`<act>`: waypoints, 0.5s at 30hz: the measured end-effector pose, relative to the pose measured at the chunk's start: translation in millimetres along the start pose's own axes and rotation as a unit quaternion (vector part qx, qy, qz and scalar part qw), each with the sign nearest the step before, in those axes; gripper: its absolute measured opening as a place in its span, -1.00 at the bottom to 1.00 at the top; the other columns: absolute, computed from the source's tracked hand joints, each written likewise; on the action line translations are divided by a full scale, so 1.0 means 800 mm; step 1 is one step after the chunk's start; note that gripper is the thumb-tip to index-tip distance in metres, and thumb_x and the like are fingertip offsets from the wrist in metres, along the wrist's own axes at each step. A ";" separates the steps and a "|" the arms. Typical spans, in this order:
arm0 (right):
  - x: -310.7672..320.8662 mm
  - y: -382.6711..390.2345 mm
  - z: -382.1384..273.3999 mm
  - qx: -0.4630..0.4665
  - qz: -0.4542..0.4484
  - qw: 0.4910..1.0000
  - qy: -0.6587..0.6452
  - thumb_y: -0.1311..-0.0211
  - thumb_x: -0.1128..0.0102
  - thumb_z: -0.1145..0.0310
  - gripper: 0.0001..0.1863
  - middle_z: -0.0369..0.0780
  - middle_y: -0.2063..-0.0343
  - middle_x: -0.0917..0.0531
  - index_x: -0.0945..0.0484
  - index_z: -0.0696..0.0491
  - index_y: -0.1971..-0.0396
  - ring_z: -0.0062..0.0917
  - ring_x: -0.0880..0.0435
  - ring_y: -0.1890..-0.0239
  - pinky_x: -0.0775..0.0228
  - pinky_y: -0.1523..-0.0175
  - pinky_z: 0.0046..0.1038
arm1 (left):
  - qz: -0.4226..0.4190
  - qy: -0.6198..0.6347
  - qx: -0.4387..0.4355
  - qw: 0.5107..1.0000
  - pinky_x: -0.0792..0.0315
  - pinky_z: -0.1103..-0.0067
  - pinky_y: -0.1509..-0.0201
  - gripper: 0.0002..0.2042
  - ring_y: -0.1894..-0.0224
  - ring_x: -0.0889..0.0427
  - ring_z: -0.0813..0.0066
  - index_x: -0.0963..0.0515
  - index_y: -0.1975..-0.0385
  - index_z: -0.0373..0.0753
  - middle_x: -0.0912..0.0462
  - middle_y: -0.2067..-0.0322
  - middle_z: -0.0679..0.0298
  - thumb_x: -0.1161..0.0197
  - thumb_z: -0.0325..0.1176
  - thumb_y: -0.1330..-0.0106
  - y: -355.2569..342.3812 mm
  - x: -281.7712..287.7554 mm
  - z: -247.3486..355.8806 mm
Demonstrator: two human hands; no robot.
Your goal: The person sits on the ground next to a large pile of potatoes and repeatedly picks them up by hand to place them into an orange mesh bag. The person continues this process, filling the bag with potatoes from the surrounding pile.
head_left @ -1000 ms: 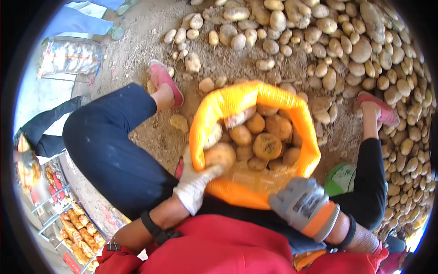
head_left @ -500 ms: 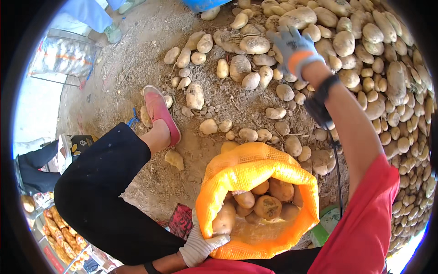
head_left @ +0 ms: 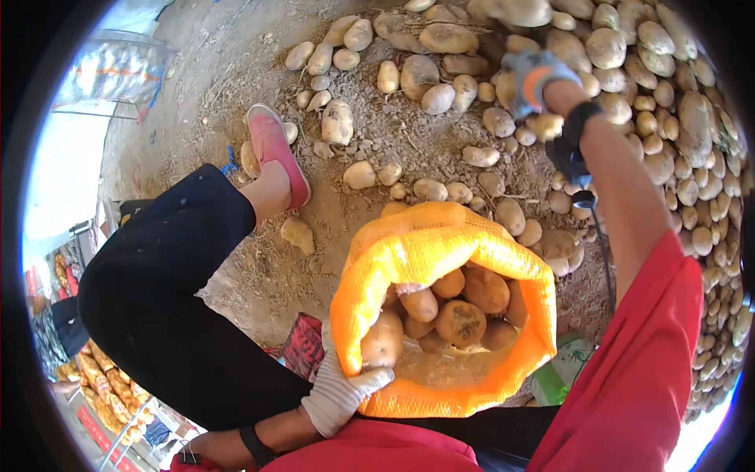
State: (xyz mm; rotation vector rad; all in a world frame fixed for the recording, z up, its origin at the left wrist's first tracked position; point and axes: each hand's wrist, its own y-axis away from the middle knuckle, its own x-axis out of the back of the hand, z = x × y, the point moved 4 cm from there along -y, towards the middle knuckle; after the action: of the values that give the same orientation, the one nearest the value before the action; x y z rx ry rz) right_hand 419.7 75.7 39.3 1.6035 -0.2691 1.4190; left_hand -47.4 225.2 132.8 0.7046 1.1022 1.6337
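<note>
The left hand (head_left: 342, 393), in a pale ribbed glove, is closed on the near left edge of an orange mesh sack (head_left: 425, 248), with the thumb lying over the rim and the other fingers around the outside. The right hand (head_left: 539, 82), in a grey glove with an orange band at the cuff, is well apart from the sack, reaching out over loose potatoes at the upper right. It is blurred, and I cannot tell whether the fingers are curled around a potato; one pale potato (head_left: 545, 126) shows just beside it, on the near side.

The sack sits between the person's legs, its thick rolled rim facing up. Inside, several potatoes (head_left: 460, 322) lie together toward the far side, one with dark marks on its cut-looking face, and a large one (head_left: 383, 340) rests against the left wall near the thumb.

Around the sack is bare brown soil (head_left: 263, 271). Scattered potatoes (head_left: 360, 175) lie beyond its far rim, and a dense heap (head_left: 692, 126) covers the right side. A dark red patterned cloth (head_left: 307, 346) is just left of the sack, and a green and white object (head_left: 557, 376) is to its right. Farther out are a pink shoe (head_left: 271, 149) and, at the upper left, a filled see-through bag (head_left: 110, 75).
</note>
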 end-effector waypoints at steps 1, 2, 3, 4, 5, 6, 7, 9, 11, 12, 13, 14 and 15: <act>-0.019 0.026 -0.013 0.006 -0.002 0.999 -0.047 0.00 -0.37 0.40 -0.32 -0.04 -0.06 -0.61 -0.41 -0.01 -0.21 -0.10 -0.58 -0.14 -0.48 -0.17 -0.22 | 0.018 0.016 0.004 1.000 -0.49 0.55 -0.08 -0.32 0.01 -0.53 0.55 -0.17 -0.25 -0.20 -0.47 0.02 0.32 -0.39 -0.59 -0.15 0.003 -0.001 0.006; -0.078 0.046 0.025 -0.033 0.089 0.992 -0.084 0.00 -0.39 0.38 -0.28 -0.03 -0.10 -0.59 -0.37 -0.03 -0.25 -0.10 -0.55 -0.16 -0.45 -0.21 -0.23 | 0.014 0.019 0.004 1.000 -0.50 0.55 -0.08 -0.34 0.01 -0.53 0.54 -0.20 -0.23 -0.19 -0.48 0.02 0.32 -0.39 -0.59 -0.15 0.007 -0.009 0.010; -0.066 0.079 0.010 -0.002 0.161 0.979 -0.126 0.09 -0.52 0.25 -0.10 0.02 -0.07 -0.60 -0.29 -0.01 -0.32 -0.10 -0.58 -0.12 -0.46 -0.18 -0.21 | 0.037 0.035 -0.037 0.998 -0.53 0.51 -0.07 -0.37 0.00 -0.55 0.49 -0.27 -0.19 -0.16 -0.50 0.02 0.31 -0.40 -0.61 -0.13 0.007 -0.007 0.006; -0.069 0.109 0.012 -0.101 0.043 0.966 -0.235 0.05 -0.52 0.20 -0.11 -0.06 -0.12 -0.58 -0.30 0.02 -0.33 -0.19 -0.57 -0.16 -0.45 -0.21 -0.27 | 0.044 0.035 -0.046 0.997 -0.53 0.51 -0.07 -0.37 -0.01 -0.55 0.47 -0.27 -0.19 -0.15 -0.50 0.02 0.31 -0.40 -0.61 -0.13 0.007 -0.004 0.002; -0.086 0.134 0.031 -0.130 0.020 0.912 -0.390 0.00 -0.49 0.16 -0.15 -0.11 -0.13 -0.56 -0.32 0.04 -0.32 -0.24 -0.56 -0.18 -0.46 -0.19 -0.31 | 0.039 0.030 -0.056 0.997 -0.53 0.50 -0.08 -0.36 -0.01 -0.56 0.46 -0.27 -0.19 -0.14 -0.51 0.02 0.30 -0.40 -0.62 -0.13 0.007 -0.005 0.000; -0.115 0.161 0.053 -0.155 -0.002 0.832 -0.532 -0.06 -0.45 0.12 -0.19 -0.16 -0.15 -0.55 -0.34 0.05 -0.31 -0.30 -0.54 -0.19 -0.47 -0.18 -0.35 | 0.032 0.028 -0.063 0.997 -0.53 0.50 -0.08 -0.36 -0.02 -0.56 0.45 -0.27 -0.19 -0.12 -0.51 0.02 0.30 -0.40 -0.62 -0.12 0.003 -0.007 -0.004; -0.128 0.195 0.056 -0.114 0.032 0.735 -0.668 -0.12 -0.40 0.08 -0.24 -0.19 -0.10 -0.58 -0.37 0.06 -0.29 -0.35 -0.56 -0.16 -0.51 -0.12 -0.38 | 0.029 0.055 -0.061 0.996 -0.55 0.49 -0.06 -0.35 0.00 -0.57 0.43 -0.25 -0.21 -0.11 -0.51 0.02 0.29 -0.38 -0.63 -0.13 -0.001 -0.004 -0.013; -0.125 0.260 0.034 -0.156 0.052 0.530 -0.832 -0.29 -0.21 -0.09 -0.34 -0.23 0.02 -0.65 -0.42 0.04 -0.24 -0.45 -0.66 0.01 -0.60 0.11 -0.46 | 0.039 0.066 -0.067 0.995 -0.56 0.49 -0.04 -0.36 0.02 -0.58 0.42 -0.24 -0.21 -0.12 -0.51 0.03 0.29 -0.37 -0.63 -0.14 0.001 -0.001 -0.016; -0.110 0.320 0.016 -0.061 -0.036 0.456 -0.887 -0.27 -0.14 -0.26 -0.26 -0.17 0.07 -0.67 -0.41 0.03 -0.23 -0.43 -0.74 0.23 -0.63 0.32 -0.48 | 0.037 0.077 -0.068 0.994 -0.58 0.49 0.01 -0.39 0.07 -0.59 0.43 -0.26 -0.17 -0.11 -0.51 0.06 0.29 -0.36 -0.63 -0.15 0.001 -0.002 -0.016; -0.113 0.347 0.009 0.005 -0.060 0.379 -0.923 -0.24 -0.12 -0.32 -0.20 -0.13 0.05 -0.66 -0.39 0.03 -0.24 -0.39 -0.75 0.26 -0.63 0.38 -0.47 | 0.026 0.072 -0.062 0.995 -0.58 0.49 0.02 -0.40 0.07 -0.59 0.43 -0.26 -0.17 -0.11 -0.51 0.07 0.30 -0.36 -0.64 -0.15 0.001 -0.007 -0.011; -0.106 0.363 -0.011 0.007 -0.055 0.318 -0.946 -0.24 -0.11 -0.33 -0.18 -0.10 0.04 -0.66 -0.37 0.04 -0.25 -0.32 -0.75 0.24 -0.63 0.42 -0.44 | 0.027 0.070 -0.057 0.996 -0.58 0.49 0.03 -0.40 0.08 -0.59 0.43 -0.25 -0.16 -0.10 -0.50 0.09 0.30 -0.35 -0.64 -0.16 0.003 -0.008 -0.008; -0.094 0.375 -0.036 0.010 -0.052 0.256 -0.965 -0.23 -0.10 -0.33 -0.16 -0.07 0.03 -0.65 -0.35 0.05 -0.26 -0.24 -0.75 0.23 -0.63 0.45 -0.41 | 0.029 0.069 -0.052 0.996 -0.58 0.49 0.03 -0.41 0.09 -0.59 0.44 -0.25 -0.16 -0.10 -0.50 0.10 0.30 -0.34 -0.64 -0.16 0.006 -0.008 -0.007; -0.092 0.387 -0.056 -0.037 -0.027 0.252 -0.967 -0.28 -0.05 -0.30 -0.18 -0.06 0.01 -0.64 -0.31 0.06 -0.28 -0.15 -0.75 0.20 -0.62 0.50 -0.41 | 0.028 0.069 -0.073 0.995 -0.59 0.50 0.04 -0.42 0.09 -0.59 0.46 -0.26 -0.13 -0.10 -0.50 0.11 0.30 -0.35 -0.64 -0.16 0.002 -0.002 -0.013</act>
State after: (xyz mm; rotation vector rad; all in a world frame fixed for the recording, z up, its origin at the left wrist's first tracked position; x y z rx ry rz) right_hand 153.9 -84.8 122.2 2.1610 -1.4833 -1.5308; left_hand -55.9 220.3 129.9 0.5377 1.0552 1.8123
